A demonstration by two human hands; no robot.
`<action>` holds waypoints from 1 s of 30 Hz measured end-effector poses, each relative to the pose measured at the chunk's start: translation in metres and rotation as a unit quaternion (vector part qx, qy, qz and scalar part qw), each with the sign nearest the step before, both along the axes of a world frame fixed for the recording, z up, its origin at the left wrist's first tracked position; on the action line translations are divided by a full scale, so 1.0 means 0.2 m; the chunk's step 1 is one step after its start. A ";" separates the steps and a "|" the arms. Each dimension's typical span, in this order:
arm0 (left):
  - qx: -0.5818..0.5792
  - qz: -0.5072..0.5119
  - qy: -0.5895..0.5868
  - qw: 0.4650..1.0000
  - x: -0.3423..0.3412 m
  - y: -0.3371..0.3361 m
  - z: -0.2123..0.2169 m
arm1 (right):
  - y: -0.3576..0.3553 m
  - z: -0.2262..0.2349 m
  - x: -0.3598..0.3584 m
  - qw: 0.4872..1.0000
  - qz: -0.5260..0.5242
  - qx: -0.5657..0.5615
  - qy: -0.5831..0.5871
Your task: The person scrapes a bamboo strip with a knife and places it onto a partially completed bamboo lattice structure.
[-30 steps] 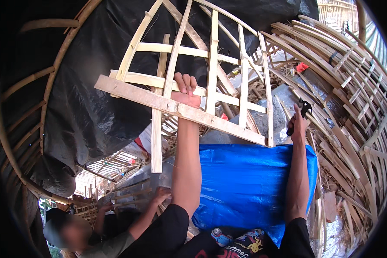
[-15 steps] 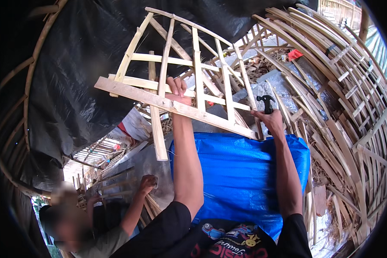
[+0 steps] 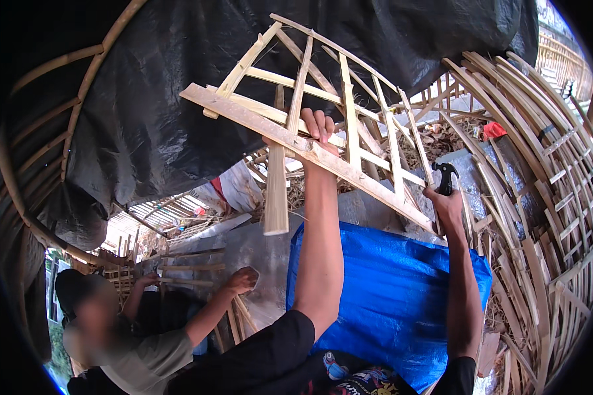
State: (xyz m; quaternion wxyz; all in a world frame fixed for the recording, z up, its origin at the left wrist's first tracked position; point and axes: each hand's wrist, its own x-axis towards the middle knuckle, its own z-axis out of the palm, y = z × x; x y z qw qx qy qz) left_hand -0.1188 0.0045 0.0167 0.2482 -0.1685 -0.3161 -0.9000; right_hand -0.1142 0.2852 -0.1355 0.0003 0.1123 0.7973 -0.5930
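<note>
Blue sheet: spread nearest, in front of the person, a blue sheet [image 3: 389, 296] that looks slick and could let anything set on it slide.
Right hand: to the right, the right hand [image 3: 449, 205] is closed around a black hammer [image 3: 445, 175], head up. Its thumb side is beside the frame's right corner; whether they touch, I cannot tell.
Left hand: farther out on an extended arm, the left hand [image 3: 319, 131] has its fingers curled over a lower rail, no visible gap in the grip.
Lattice frame: the lattice frame [image 3: 349, 118] is held up, tilted down to the right, beyond the blue sheet. One-handed support away from its middle could let it twist or tip.
Slat end: a slat [image 3: 276, 197] juts below the frame's long board and might snag if the frame swings.
Hammer risk: with thumb and corner so close, a careless swing could pinch fingers or split thin wood.
Co-worker: at near left, a co-worker's hand [image 3: 242, 281] is well apart from the frame.
Far right: stacked slats [image 3: 501, 99].
Far left: a black sheet [image 3: 178, 99].
</note>
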 end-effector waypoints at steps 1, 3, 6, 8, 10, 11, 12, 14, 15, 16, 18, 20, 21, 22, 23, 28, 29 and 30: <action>0.007 -0.005 0.001 1.000 0.01 0.00 0.01 | 0.02 0.02 -0.01 1.000 -0.002 0.007 0.003; 0.022 -0.023 -0.002 0.999 0.04 -0.02 0.01 | 0.07 0.06 -0.02 0.999 -0.017 0.029 0.021; 0.045 -0.036 -0.043 0.997 0.26 -0.14 0.02 | 0.05 0.11 0.03 0.996 -0.031 0.009 0.084; 0.083 -0.075 -0.080 0.990 0.38 -0.18 -0.06 | 0.13 0.23 0.09 0.991 -0.065 0.001 0.117; 0.141 -0.197 -0.108 0.964 0.31 -0.12 -0.42 | 0.42 0.20 0.11 0.978 -0.123 0.098 0.138; 0.105 -0.221 -0.123 0.962 0.42 -0.23 -0.36 | 0.38 0.26 0.16 0.979 -0.120 0.075 0.146; 0.113 -0.223 -0.118 0.961 0.44 -0.25 -0.40 | 0.43 0.27 0.20 0.971 -0.146 0.108 0.156; 0.066 -0.231 -0.143 0.960 0.47 -0.26 -0.45 | 0.46 0.40 0.33 0.970 -0.141 0.100 0.174; 0.044 -0.234 -0.160 0.958 0.50 -0.27 -0.49 | 0.45 0.42 0.39 0.971 -0.138 0.088 0.173; 0.021 -0.235 -0.172 0.956 0.53 -0.28 -0.53 | 0.44 0.44 0.46 0.969 -0.143 0.093 0.177; 0.054 -0.227 -0.204 0.951 0.51 -0.30 -0.65 | 0.49 0.45 0.55 0.955 -0.163 0.127 0.211; 0.037 -0.227 -0.219 0.948 0.54 -0.23 -0.61 | 0.54 0.45 0.67 0.947 -0.213 0.134 0.200; 0.012 -0.213 -0.244 0.946 0.57 -0.21 -0.58 | 0.51 0.47 0.75 0.943 -0.235 0.119 0.201; -0.015 -0.200 -0.263 0.944 0.60 -0.20 -0.56 | 0.54 0.47 0.81 0.941 -0.259 0.093 0.199; 0.008 -0.228 -0.251 0.941 0.64 -0.23 -0.60 | 0.58 0.44 0.88 0.937 -0.282 0.063 0.194; -0.037 -0.210 -0.354 0.911 0.91 -0.34 -0.77 | 0.76 0.31 1.29 0.919 -0.357 0.078 0.149; -0.042 -0.231 -0.370 0.899 0.98 -0.36 -0.81 | 0.77 0.26 1.36 0.907 -0.372 0.078 0.182; -0.044 -0.252 -0.381 0.889 1.05 -0.36 -0.85 | 0.77 0.23 1.42 0.894 -0.386 0.078 0.215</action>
